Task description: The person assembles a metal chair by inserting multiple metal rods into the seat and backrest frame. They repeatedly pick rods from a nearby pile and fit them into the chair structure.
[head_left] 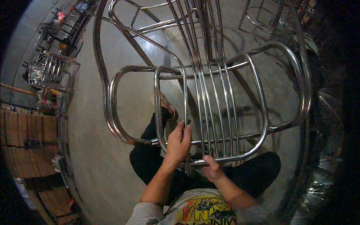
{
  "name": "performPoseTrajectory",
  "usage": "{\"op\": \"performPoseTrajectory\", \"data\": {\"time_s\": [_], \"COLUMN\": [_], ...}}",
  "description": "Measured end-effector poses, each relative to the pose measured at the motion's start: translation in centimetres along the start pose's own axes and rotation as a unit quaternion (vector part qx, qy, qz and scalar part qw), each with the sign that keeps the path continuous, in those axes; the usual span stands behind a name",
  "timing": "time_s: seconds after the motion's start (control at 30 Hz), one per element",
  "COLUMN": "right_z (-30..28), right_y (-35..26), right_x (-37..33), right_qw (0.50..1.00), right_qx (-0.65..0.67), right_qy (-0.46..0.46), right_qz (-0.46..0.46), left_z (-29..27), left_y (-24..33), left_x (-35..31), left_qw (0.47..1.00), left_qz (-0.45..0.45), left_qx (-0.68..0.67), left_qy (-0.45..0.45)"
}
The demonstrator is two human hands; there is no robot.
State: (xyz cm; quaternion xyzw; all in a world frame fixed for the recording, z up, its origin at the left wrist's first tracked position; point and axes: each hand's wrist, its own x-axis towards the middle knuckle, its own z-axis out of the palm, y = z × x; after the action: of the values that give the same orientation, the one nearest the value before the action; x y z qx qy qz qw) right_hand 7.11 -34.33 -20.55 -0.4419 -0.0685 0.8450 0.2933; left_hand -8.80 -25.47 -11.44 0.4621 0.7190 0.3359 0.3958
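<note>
A shiny metal chair frame [265,108] of bent tubes stands before me, with several thin slat rods running along its seat and back. My left hand [179,144] is closed around a separate-looking thin metal rod [185,97] at the seat's left side. That rod curves up toward the back, and its lower end reaches past the front tube. On the front seat tube [240,157], my right hand [213,170] rests its thumb over the top, with its fingers curled below and partly hidden. Both hands are close together between my knees.
My legs in dark trousers [146,161] flank the front of the frame. Another metal chair [47,73] and cluttered parts stand at the far left. Stacked brown pieces [30,131] sit at the left edge. Metal rods [318,187] lie along the right side.
</note>
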Motion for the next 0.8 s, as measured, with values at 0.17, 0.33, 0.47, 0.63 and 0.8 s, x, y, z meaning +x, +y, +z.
{"op": "performPoseTrajectory", "data": {"time_s": [0.17, 0.33, 0.47, 0.63, 0.8], "right_z": [0.6, 7.7, 19.3, 27.3, 27.9], "right_y": [-7.5, -17.0, -26.4, -31.5, -32.0], "right_x": [-8.6, -6.6, 4.5, 11.7, 14.3], "right_qw": [0.767, 0.720, 0.570, 0.574, 0.567], "right_qx": [-0.592, -0.625, -0.551, -0.650, -0.612], "right_qy": [-0.220, -0.017, 0.157, 0.168, 0.187], "right_qz": [0.114, -0.301, -0.589, -0.469, -0.519], "left_z": [-0.7, -0.3, -0.6, -2.1, -3.3], "left_y": [-1.4, -2.0, -1.3, 0.4, 0.5], "left_x": [-0.7, -2.2, -4.6, -7.4, -7.2], "left_qw": [0.999, 0.998, 0.993, 0.977, 0.980], "left_qz": [0.025, 0.000, 0.057, 0.026, -0.012], "left_qx": [0.038, 0.056, 0.102, 0.178, 0.156], "left_qy": [0.023, -0.039, -0.037, -0.111, -0.126]}}
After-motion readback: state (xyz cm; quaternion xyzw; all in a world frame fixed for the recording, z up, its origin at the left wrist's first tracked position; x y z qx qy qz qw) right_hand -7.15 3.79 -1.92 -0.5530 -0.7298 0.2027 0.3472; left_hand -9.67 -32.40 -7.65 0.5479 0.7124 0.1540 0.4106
